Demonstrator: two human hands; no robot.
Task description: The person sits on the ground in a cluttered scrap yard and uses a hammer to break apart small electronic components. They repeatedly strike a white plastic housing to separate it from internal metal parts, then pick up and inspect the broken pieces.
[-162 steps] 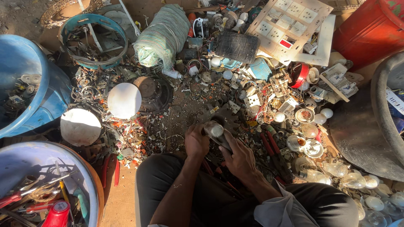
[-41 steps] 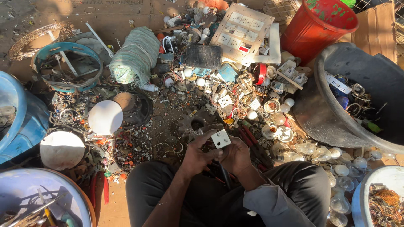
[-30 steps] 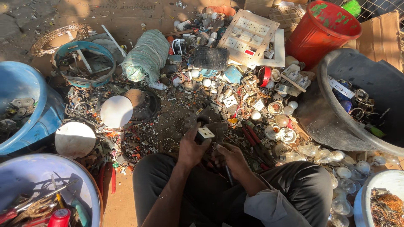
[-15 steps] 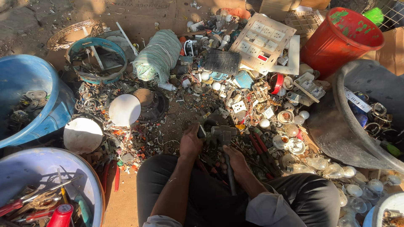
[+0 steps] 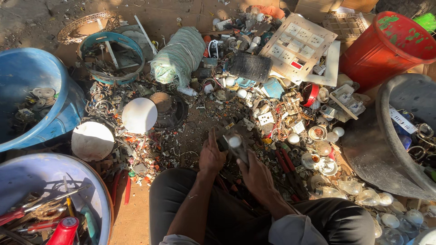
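Small dark scrap part (image 5: 232, 144) sits at centre frame, clamped between your hands: left hand (image 5: 212, 156) closes round one end to steady it, right hand (image 5: 255, 174) grips below, above the scrap heap (image 5: 290, 131).

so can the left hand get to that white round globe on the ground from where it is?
Probably yes. The white globe lies uncovered up and to the left of the left hand, with only low scrap between. But that hand is gripping the small part with the right hand.
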